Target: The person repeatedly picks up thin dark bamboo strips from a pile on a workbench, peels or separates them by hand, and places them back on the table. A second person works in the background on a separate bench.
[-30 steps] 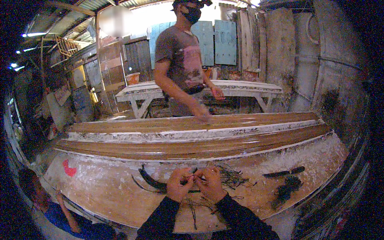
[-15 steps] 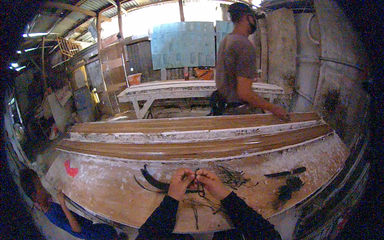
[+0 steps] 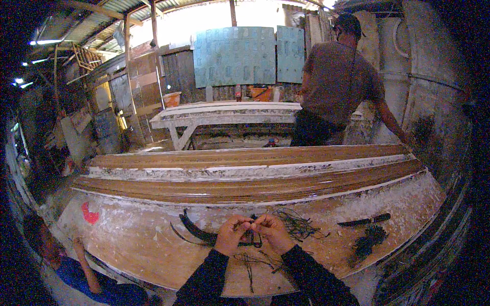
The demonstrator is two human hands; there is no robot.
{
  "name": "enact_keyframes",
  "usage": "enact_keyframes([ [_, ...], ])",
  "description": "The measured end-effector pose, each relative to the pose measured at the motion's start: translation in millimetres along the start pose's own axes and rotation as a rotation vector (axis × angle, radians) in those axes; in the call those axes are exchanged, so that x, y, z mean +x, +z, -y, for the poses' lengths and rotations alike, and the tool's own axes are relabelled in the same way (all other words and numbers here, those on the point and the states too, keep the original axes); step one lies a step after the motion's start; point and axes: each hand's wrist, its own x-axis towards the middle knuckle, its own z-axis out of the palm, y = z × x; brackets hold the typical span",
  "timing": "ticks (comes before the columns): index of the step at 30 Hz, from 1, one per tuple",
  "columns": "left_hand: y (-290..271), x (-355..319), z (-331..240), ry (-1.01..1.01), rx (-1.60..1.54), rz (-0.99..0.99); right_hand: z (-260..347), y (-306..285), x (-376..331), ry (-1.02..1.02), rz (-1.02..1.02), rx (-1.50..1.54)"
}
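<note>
- Two hands meet over the table (image 3: 138,239): the left hand (image 3: 232,235) and the right hand (image 3: 272,234) stand with fingertips nearly touching.
- Both hands seem to pinch a thin black strip (image 3: 258,241), which is between them, just above the table; the fingers cover part of it, so I cannot tell if it is folded or tied.
- For such fine work, I think it is good to pinch close to the fingertips and pull gently, because a thin strip may slip.
- Curved black strips (image 3: 193,228) lie beside the left hand, and black strings (image 3: 297,224) beside the right; loose ends should stay apart from them, or they may tangle.
- The knife (image 3: 364,221) lies farther right, near a black bundle (image 3: 370,239); it is safer to take it by the handle.
</note>
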Motion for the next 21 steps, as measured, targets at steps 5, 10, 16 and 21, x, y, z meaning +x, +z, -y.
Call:
enact_keyframes([
  [5, -11.0, 4.6, 1.6, -0.097, -0.103, 0.159, -10.0, -4.1, 4.6, -0.079, 0.046, -0.014],
  [10, -16.1, 4.6, 7.8, -0.216, -0.262, 0.148, -10.1, -1.1, 5.6, -0.132, 0.074, -0.137],
  [16, -10.9, 8.1, 24.7, -0.152, -0.279, 0.048, -2.0, 4.0, 1.7, -0.106, 0.067, -0.202],
  [21, -14.0, 10.0, 31.5, -0.124, -0.26, -0.103, -3.3, 3.6, 3.1, -0.131, 0.174, -0.184],
])
